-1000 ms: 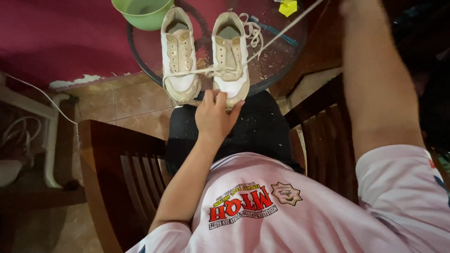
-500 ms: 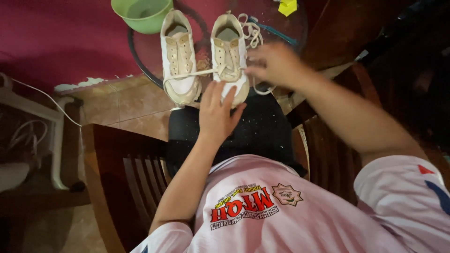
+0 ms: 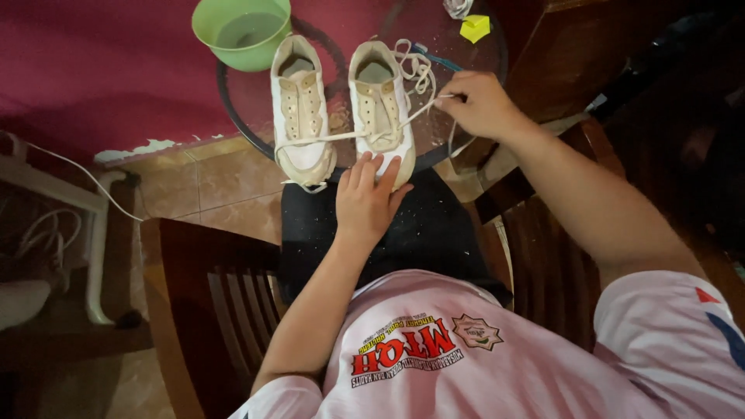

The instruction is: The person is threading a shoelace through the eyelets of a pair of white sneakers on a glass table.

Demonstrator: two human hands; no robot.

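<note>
Two worn white shoes stand side by side on a round glass table (image 3: 233,116), the left shoe (image 3: 301,109) and the right shoe (image 3: 378,109). My left hand (image 3: 366,200) lies with spread fingers on the toe of the right shoe, over my black-clad lap. To the right of that shoe, my right hand (image 3: 477,105) pinches the end of a white lace (image 3: 334,137). The lace runs from the left shoe across the right shoe to my fingers. More loose lace is coiled behind the right shoe.
A green bowl (image 3: 242,29) stands at the table's far left. A toothbrush (image 3: 438,58) and a yellow object (image 3: 475,28) lie at the far right. Wooden chairs (image 3: 198,295) flank my legs. A white frame and cable (image 3: 85,209) are on the left.
My right arm has come down from high on the right, where it held the lace stretched, to the table beside the right shoe. My left hand has stayed on the toe.
</note>
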